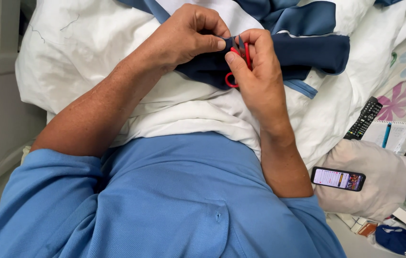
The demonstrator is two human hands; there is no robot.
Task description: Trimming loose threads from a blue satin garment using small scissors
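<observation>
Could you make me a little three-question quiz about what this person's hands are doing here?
1. True or false: the right hand holds red-handled scissors.
2. What does the left hand pinch? A) the remote control B) the navy cloth C) the phone
3. Fill in: the phone lies on a beige ____.

Key: 1 true; 2 B; 3 cushion.

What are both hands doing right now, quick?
Left hand: closed, pinching the dark blue fabric.
Right hand: closed around small red-handled scissors at the fabric's edge.
</observation>
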